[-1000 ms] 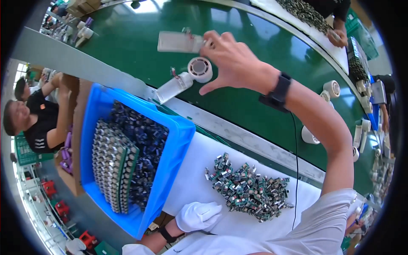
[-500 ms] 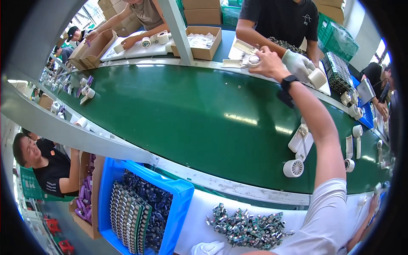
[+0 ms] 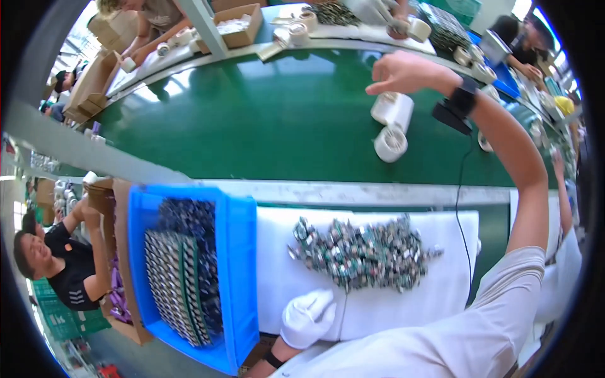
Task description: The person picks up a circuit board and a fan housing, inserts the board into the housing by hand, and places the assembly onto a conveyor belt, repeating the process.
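My bare right hand (image 3: 413, 72), with a black watch on its wrist, reaches over the green conveyor belt. Its fingers point left, the thumb stands apart, and nothing shows in it. Just below it on the belt lies a white handheld fan (image 3: 392, 123) with its casing open and a round slotted head. My left hand (image 3: 307, 318) wears a white glove and rests low on the white worktop, its fingers folded together. Whatever they may hold is hidden. Beyond it spreads a heap of small circuit boards (image 3: 365, 252) with metal parts.
A blue crate (image 3: 238, 277) holding stacked boards stands left of the worktop (image 3: 403, 309). A black cable (image 3: 459, 189) hangs from my right wrist. Across the belt (image 3: 252, 120), a co-worker's gloved hand (image 3: 372, 9) is beside white fan parts (image 3: 291, 34). A grey post crosses the upper left.
My right hand has drawn back from the white fan parts at the belt's far edge, leaving them there. The view has shifted, and my gloved left hand now shows more fully.
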Demonstrator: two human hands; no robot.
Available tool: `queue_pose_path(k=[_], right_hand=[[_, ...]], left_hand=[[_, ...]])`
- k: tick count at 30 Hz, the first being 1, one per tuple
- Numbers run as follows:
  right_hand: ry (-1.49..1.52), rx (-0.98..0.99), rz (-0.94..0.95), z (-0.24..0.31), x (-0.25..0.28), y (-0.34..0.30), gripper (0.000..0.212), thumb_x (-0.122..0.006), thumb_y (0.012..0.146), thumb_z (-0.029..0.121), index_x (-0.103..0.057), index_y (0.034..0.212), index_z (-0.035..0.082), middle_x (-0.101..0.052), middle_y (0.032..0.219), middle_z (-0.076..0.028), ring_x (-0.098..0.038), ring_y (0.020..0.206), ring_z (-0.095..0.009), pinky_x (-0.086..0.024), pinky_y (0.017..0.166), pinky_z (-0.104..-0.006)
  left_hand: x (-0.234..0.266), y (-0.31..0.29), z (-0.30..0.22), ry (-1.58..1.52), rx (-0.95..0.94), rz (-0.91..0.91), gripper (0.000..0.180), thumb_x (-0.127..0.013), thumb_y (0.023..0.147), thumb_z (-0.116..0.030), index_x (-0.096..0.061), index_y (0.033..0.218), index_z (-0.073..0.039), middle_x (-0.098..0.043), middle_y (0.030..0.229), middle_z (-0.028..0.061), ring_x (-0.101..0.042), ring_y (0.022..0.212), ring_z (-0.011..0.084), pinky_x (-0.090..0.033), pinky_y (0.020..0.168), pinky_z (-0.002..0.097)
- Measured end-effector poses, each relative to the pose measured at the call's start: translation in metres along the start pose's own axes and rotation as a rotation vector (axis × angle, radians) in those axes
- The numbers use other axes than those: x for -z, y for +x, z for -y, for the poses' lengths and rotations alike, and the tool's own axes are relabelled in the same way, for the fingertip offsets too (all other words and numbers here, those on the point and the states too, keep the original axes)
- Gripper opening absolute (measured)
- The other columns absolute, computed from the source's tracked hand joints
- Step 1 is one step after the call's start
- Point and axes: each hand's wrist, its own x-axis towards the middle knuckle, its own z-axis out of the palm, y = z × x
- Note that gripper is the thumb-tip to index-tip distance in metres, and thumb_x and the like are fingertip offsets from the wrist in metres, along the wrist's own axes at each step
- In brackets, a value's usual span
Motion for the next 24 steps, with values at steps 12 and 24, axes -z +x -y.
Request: queue_pose_path(k=[12, 24], right_hand=[[0.101, -0.252, -0.534, 0.062, -0.174, -0.074, 0.081, -0.077, 0.081, 0.054, -0.047, 0.139, 0.007, -0.055, 0.126, -0.031, -0.065, 0.108, -0.043, -0.054, 0.095, -0.0468], [1.347, 0.423, -0.639, 0.038, -0.162, -0.332, 0.053, -0.061, 0.102, 0.030, -0.045, 0.150, 0.012, -0.060, 0.130, -0.008, -0.061, 0.112, -0.015, -0.053, 0.083, -0.0260]], left_hand=[[-0.034, -0.031, 0.004, 0.138, -0.269, -0.333, 0.034, -0.079, 0.082, -0.020, -0.073, 0.115, -0.011, -0.070, 0.104, 0.0100, -0.068, 0.091, 0.0295, -0.056, 0.079, 0.0405], [-0.103, 0.009, -0.066, 0.368, -0.393, -0.249, 0.041, -0.070, 0.088, -0.017, -0.062, 0.127, -0.009, -0.064, 0.109, 0.0114, -0.063, 0.093, 0.0306, -0.052, 0.081, 0.0412]])
